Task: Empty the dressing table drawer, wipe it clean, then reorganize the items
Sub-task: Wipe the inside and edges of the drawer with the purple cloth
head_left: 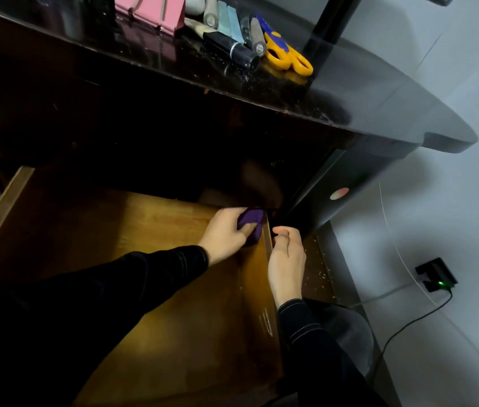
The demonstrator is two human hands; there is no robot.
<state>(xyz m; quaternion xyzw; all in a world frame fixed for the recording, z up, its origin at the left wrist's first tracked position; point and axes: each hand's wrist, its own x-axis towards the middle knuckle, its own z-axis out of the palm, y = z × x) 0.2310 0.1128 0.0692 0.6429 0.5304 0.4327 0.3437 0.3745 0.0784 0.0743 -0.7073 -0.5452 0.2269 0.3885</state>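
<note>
The wooden drawer (132,230) is pulled out below the dark dressing table top (350,92), and its visible floor holds no items. My left hand (223,233) presses a bunched purple cloth (251,223) into the drawer's far right corner, against the right wall. My right hand (286,259) rests on the outside of that right wall with its fingers curled at the rim. On the table top lie pink binder clips (153,11), yellow-handled scissors (286,55), a black tube (232,49) and several other small tubes.
The drawer's back part lies in deep shadow under the table. A grey wall and floor are on the right. A black charger (436,274) with a green light sits on the floor, its cable running toward me. Crumbs lie on the floor beside the drawer.
</note>
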